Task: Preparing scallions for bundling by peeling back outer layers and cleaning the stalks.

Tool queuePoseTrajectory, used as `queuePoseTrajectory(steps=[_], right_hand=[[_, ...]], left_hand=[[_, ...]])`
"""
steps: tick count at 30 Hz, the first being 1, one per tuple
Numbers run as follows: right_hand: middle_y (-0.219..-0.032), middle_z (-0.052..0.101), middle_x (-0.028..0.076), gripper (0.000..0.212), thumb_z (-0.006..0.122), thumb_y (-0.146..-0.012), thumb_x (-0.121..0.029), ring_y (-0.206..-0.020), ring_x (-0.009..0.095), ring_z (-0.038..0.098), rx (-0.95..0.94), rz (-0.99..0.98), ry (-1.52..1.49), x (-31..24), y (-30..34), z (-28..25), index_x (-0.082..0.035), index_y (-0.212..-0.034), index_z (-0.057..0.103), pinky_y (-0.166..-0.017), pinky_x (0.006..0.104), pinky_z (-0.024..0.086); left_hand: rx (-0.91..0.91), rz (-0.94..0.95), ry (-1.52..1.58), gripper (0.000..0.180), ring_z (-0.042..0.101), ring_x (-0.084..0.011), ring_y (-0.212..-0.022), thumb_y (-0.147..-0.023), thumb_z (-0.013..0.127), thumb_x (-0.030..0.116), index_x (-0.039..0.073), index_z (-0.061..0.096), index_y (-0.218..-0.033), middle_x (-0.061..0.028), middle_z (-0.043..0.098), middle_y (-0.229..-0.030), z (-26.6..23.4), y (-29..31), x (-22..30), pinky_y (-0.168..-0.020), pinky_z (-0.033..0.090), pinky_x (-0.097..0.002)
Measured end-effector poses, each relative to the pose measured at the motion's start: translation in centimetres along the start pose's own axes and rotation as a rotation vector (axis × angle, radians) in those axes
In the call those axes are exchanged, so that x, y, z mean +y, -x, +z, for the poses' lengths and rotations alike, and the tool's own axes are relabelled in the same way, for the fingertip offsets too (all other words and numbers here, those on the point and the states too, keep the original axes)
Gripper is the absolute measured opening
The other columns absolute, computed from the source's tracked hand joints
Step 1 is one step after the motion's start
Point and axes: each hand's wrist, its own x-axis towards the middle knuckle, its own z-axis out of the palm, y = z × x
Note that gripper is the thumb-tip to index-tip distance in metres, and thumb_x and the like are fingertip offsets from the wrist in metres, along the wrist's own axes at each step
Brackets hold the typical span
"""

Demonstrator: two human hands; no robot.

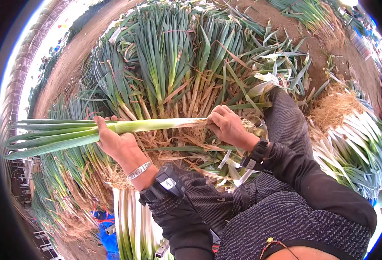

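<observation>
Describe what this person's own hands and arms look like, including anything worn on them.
Both the left hand and the right hand are gloveless. The arms wear long black sleeves. The left wrist has a patterned silvery bracelet and a chunky black strapped device with a white label; the right wrist has another black strapped device.

A rough working place for produce, such as a farm or market yard, is suggested; which of these cannot be told. Bundles of long green onions (162, 52) are heaped over bare earth ground (63, 86), a pale-stemmed pile (351, 147) is laid at the right, dry leaves (197, 167) are strewn about, and a ribbed structure (20, 82) is seen at the left, against bright light.
</observation>
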Motion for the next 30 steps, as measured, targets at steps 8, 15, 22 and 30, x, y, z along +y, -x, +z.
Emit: queuePoseTrajectory(steps=[8,15,22,30], right_hand=[[-0.123,0.045,0.013,0.089,0.082,-0.067,-0.023,-0.111,0.027,0.047,0.035,-0.049,0.127,-5.0,-4.3,1.4,-0.010,-0.142,0.036,-0.087,0.0423,0.040],[-0.082,0.066,0.009,0.057,0.069,-0.077,-0.018,-0.070,0.027,0.066,-0.068,0.054,0.168,-5.9,-9.9,1.8,-0.008,-0.130,0.050,-0.064,0.0393,0.048],[-0.088,0.070,0.016,0.053,0.068,-0.076,-0.020,-0.075,0.032,0.068,-0.151,0.092,0.037,-7.9,-10.7,0.3,-0.006,-0.125,0.053,-0.064,0.0428,0.052],[-0.085,0.069,0.016,0.052,0.071,-0.074,-0.020,-0.072,0.032,0.068,-0.127,0.122,-0.068,-5.6,-7.4,0.9,-0.007,-0.123,0.056,-0.060,0.0411,0.052]], left_hand=[[-0.045,-0.393,0.206,0.029,0.056,-0.0155,-0.075,-0.083,0.077,0.014,0.006,0.057,-0.102,-0.0020,0.058,-0.084,0.8,1.4,-2.4,-0.074,0.051,-0.0317],[-0.182,-0.447,0.143,0.027,0.057,-0.0149,-0.074,-0.080,0.079,0.009,0.009,0.057,-0.096,-0.0022,0.058,-0.081,1.6,5.6,-5.0,-0.074,0.051,-0.0316],[-0.480,-0.381,0.265,0.024,0.056,-0.0143,-0.071,-0.083,0.077,0.016,0.008,0.055,-0.089,-0.0012,0.056,-0.075,1.7,6.1,-4.5,-0.071,0.051,-0.0292],[-0.454,-0.209,0.205,0.023,0.050,-0.0096,-0.056,-0.085,0.075,0.020,0.011,0.055,-0.082,0.0015,0.051,-0.062,1.9,7.7,-2.9,-0.056,0.044,-0.0262]])
